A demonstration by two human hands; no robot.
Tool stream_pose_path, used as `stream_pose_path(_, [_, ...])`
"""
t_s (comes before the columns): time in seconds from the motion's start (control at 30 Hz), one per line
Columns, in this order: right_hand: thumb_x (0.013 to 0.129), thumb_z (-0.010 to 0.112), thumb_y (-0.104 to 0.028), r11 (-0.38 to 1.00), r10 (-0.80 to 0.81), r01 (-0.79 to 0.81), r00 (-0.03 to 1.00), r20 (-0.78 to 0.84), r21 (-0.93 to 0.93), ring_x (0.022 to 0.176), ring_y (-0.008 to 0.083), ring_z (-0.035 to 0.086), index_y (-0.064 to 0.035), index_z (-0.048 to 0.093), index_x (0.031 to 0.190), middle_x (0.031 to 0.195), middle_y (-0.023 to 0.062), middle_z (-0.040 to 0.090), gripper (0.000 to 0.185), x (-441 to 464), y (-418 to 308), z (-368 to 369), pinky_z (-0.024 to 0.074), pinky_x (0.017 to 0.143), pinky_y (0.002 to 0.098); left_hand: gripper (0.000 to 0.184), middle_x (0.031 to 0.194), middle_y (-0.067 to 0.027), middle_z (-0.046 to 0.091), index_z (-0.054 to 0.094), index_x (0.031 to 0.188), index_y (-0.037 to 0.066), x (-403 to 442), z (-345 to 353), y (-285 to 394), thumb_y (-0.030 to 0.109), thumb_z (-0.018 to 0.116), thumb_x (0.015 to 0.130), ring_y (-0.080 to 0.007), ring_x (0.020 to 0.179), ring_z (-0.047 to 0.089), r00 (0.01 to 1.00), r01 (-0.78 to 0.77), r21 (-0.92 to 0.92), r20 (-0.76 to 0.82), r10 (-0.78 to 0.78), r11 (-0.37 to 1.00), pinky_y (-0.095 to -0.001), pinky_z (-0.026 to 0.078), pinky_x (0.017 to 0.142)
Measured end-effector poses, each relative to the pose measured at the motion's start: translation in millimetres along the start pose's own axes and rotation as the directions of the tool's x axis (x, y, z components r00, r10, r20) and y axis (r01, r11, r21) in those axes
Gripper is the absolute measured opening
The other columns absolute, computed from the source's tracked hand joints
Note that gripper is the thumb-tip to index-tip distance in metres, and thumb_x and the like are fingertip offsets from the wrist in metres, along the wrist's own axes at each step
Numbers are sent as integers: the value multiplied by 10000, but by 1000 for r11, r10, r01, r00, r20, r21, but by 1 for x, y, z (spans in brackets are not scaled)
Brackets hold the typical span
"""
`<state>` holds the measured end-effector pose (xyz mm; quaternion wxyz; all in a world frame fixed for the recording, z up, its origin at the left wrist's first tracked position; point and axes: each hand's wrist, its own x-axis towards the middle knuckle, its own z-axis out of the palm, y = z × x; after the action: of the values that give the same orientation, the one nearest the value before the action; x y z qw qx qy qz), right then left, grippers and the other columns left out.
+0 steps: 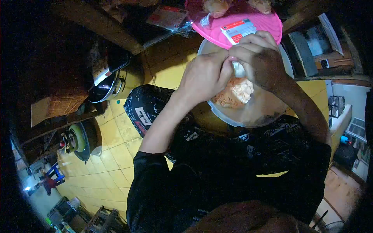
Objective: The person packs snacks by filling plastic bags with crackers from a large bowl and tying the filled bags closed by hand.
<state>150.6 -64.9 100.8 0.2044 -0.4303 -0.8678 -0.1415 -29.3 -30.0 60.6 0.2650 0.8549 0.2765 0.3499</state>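
Observation:
My left hand (pixel 208 75) and my right hand (pixel 260 60) meet above a translucent round tub (pixel 268 110), fingers bent and closed against each other. Between them hangs a small white, shiny piece (pixel 238 70), partly hidden by the fingers; its kind is unclear. Inside the tub lie a cream-white folded lump (pixel 243 91) and an orange-brown crumbly mass (pixel 225 99). Just beyond the hands, a red-and-white printed packet (pixel 237 29) rests on a pink ribbed tray (pixel 268 25) that overlaps the tub's far rim.
Rounded brownish pieces (pixel 216 7) sit at the tray's far side. To the left are a lidded metal pot (pixel 116 87), a cardboard box (pixel 58 105) and a plastic packet (pixel 168 17). My knees flank the tub over a yellow tiled floor (pixel 112 155). Wooden shelving (pixel 334 64) stands on the right.

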Motion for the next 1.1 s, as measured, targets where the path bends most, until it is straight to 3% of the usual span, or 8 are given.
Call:
stream_pose_path(0.2, [758,658,-206,954,154,-128,985,-75,273,790,241,614,-81,625,773,805,77,654,130,1,2,-3,459,758,410,140,663,-144,561,571,826,35,5,8,-4,174,593,827,-337,646,582,965,-173,7,-200,171,985,-417,465,590])
stream_pose_path(0.33, [803,703,-185,662,444,-353,895,33,661,800,188,619,-21,662,836,832,85,654,172,0,-3,-4,480,732,308,185,646,-94,517,574,812,36,4,1,1,194,669,795,-244,572,520,987,-62,-335,-161,8,940,-338,405,531])
stream_pose_path(0.4, [808,699,-166,273,621,-524,737,268,807,840,184,623,-11,671,875,843,92,656,171,5,-12,-12,485,747,307,196,641,-86,503,572,808,34,3,1,1,197,679,790,-224,571,499,990,-43,-380,-143,-13,924,-326,388,527])
stream_pose_path(0.6, [803,702,-113,840,289,-183,948,-134,511,869,188,631,-2,665,887,891,83,673,144,3,0,-9,487,795,308,150,676,-5,462,587,840,18,6,2,0,129,683,810,-92,620,438,985,-36,-420,-167,-38,907,-247,374,562])
stream_pose_path(0.83, [806,705,-122,662,410,-244,909,-70,709,854,196,631,3,661,885,903,92,670,154,3,-5,-8,487,794,300,156,776,-73,612,620,871,16,5,3,0,80,710,761,-124,718,576,972,-70,-413,-235,-32,908,-269,455,659])
stream_pose_path(0.9, [818,691,-107,270,644,-403,751,147,874,854,199,630,9,659,901,898,94,663,145,6,-13,-14,489,780,293,158,800,-80,630,625,861,14,5,0,3,73,717,746,-136,743,596,963,-114,-397,-269,3,911,-266,464,681])
stream_pose_path(1.03, [833,671,-103,383,562,-343,823,78,858,847,199,630,8,658,922,885,94,655,143,6,-15,-15,487,772,281,134,812,-77,651,642,818,7,5,0,0,53,720,719,-150,747,616,929,-213,-364,-362,73,907,-266,480,693])
stream_pose_path(1.1, [837,662,-111,737,434,-285,894,-107,613,850,210,635,4,662,947,906,107,661,159,8,-19,-16,495,774,291,125,809,-75,653,646,814,4,6,1,1,53,712,721,-147,737,615,919,-214,-391,-391,49,895,-266,482,688])
